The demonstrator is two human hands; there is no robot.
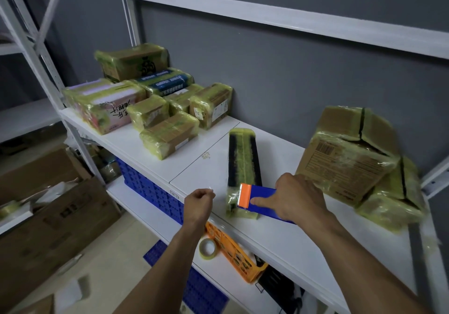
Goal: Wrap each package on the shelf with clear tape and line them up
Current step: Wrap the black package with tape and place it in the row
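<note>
On a white shelf (pixel 199 168), a cluster of tape-wrapped packages (pixel 155 109) is gathered at the back left. A long dark package (pixel 244 158) is laid near the middle of the front edge. At the right, a large box (pixel 347 158) is propped, tilted, on a smaller wrapped box (pixel 393 199).

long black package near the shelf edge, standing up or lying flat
Lying flat: the long black package rests lengthwise on the white shelf.

Package print: mostly illegible
Black Chinese characters stand on the pink package (pixel 114 113), white Chinese lines on the blue package (pixel 167 82); the brown box (pixel 345 165) bears a barcode (pixel 325 148) and small print — all too blurred to read.
</note>
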